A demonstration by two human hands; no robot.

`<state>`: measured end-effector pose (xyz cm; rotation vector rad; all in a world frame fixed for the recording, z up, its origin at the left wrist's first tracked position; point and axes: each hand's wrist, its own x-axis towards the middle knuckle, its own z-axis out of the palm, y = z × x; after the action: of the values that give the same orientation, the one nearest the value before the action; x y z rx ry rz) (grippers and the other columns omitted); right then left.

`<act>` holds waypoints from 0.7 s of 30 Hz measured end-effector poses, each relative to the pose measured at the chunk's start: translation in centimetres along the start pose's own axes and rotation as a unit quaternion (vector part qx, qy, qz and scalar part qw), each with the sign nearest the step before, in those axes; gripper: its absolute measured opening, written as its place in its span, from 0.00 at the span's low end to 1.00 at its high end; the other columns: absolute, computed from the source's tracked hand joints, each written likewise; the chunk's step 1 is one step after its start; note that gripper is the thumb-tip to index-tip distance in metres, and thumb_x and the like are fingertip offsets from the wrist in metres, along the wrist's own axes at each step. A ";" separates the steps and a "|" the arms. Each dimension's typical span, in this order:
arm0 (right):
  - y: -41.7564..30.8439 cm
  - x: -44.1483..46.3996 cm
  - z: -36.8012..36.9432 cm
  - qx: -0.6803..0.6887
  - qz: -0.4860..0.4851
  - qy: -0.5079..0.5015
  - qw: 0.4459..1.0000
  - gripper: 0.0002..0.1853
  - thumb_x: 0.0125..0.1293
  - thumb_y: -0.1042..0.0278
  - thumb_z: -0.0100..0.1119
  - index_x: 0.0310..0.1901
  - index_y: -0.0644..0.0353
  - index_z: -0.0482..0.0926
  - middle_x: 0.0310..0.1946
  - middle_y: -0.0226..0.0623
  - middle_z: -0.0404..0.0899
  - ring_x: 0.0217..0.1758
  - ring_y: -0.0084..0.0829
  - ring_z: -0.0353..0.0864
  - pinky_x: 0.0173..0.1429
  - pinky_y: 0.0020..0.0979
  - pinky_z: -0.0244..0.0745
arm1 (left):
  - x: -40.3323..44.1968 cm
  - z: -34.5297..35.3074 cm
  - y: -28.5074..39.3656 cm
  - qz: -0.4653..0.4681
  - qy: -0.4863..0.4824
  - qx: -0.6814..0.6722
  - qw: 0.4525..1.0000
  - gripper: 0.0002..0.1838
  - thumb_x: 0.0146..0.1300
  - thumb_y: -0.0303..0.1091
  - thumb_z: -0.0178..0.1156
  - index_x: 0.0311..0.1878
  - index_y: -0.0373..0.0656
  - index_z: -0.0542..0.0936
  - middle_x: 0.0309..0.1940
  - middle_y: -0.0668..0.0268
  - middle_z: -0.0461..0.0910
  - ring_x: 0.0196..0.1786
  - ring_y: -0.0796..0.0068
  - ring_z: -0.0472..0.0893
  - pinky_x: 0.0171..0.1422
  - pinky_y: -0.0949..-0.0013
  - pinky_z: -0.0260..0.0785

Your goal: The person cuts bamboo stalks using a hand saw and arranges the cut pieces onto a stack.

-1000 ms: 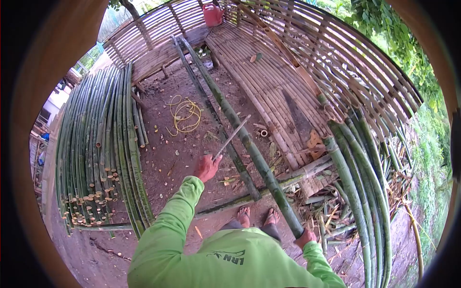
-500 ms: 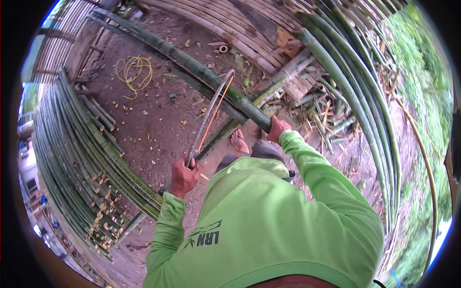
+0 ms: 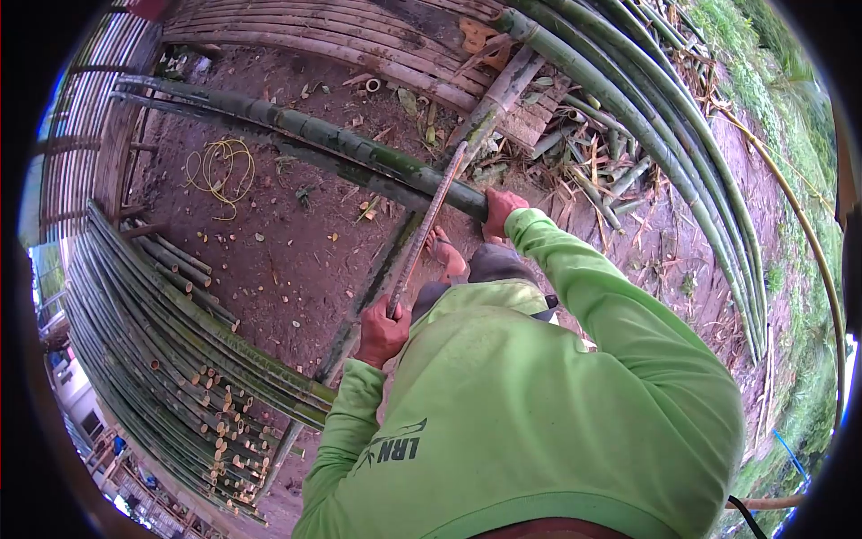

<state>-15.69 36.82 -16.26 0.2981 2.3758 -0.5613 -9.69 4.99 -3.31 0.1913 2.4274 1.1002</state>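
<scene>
My left hand [image 3: 384, 333] is closed round the lower end of a bow saw [image 3: 433, 218]. The saw's frame is seen nearly edge-on, and it crosses over a green bamboo pole [image 3: 346, 150] near the pole's close end. Its blade is hidden behind the frame, so I cannot tell whether the teeth touch the bamboo. My right hand [image 3: 504, 214] grips that close end of the pole, just right of the saw. Alongside the pole lies another dark bamboo length [image 3: 346, 172]. Both rest across a slanting support pole [image 3: 382, 258].
A large bundle of cut bamboo [image 3: 171, 359] lies on the left. Long green poles [image 3: 664, 144] curve along the right, beside a heap of offcuts [image 3: 602, 171]. A bamboo slat platform [image 3: 359, 45] stands at the back. Yellow cord [image 3: 218, 178] lies coiled on the dirt.
The bow saw has turned from showing its open bow and orange blade to nearly edge-on, and now crosses the pole. My left hand moved right with it; my right hand still grips the pole.
</scene>
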 end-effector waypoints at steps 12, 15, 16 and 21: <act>-0.7 -1.1 -1.1 0.004 0.002 0.008 1.000 0.20 0.45 0.65 0.63 0.43 0.62 0.78 0.38 0.52 0.82 0.45 0.48 0.83 0.50 0.43 0.78 | 0.0 -0.3 -1.6 0.015 -0.018 0.047 0.999 0.07 0.55 0.30 0.56 0.26 0.39 0.70 0.17 0.50 0.73 0.24 0.45 0.76 0.29 0.51 0.67; 0.2 0.4 -0.2 0.029 0.030 -0.011 0.999 0.25 0.40 0.61 0.67 0.44 0.56 0.77 0.38 0.49 0.82 0.47 0.49 0.82 0.51 0.43 0.77 | 1.8 0.0 -1.5 0.006 -0.033 0.061 0.998 0.07 0.54 0.30 0.57 0.27 0.39 0.70 0.17 0.50 0.73 0.24 0.44 0.76 0.29 0.50 0.67; 0.5 0.6 -0.2 0.031 0.031 -0.009 0.999 0.25 0.39 0.61 0.68 0.43 0.57 0.78 0.38 0.49 0.82 0.47 0.48 0.82 0.51 0.43 0.77 | 2.2 0.2 -2.3 0.015 -0.022 0.066 0.997 0.07 0.54 0.30 0.57 0.27 0.39 0.70 0.17 0.50 0.73 0.24 0.43 0.76 0.29 0.50 0.67; -0.6 -0.6 -1.3 0.012 0.025 -0.002 1.000 0.27 0.38 0.59 0.70 0.44 0.57 0.77 0.38 0.49 0.82 0.48 0.48 0.82 0.52 0.43 0.76 | 1.9 0.3 -2.8 0.000 -0.023 0.041 0.999 0.06 0.54 0.30 0.56 0.28 0.39 0.71 0.16 0.51 0.73 0.24 0.43 0.77 0.29 0.49 0.67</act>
<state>-16.18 36.81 -14.81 0.3656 2.3527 -0.5675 -11.01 3.94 -6.19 0.2397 2.4333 0.9875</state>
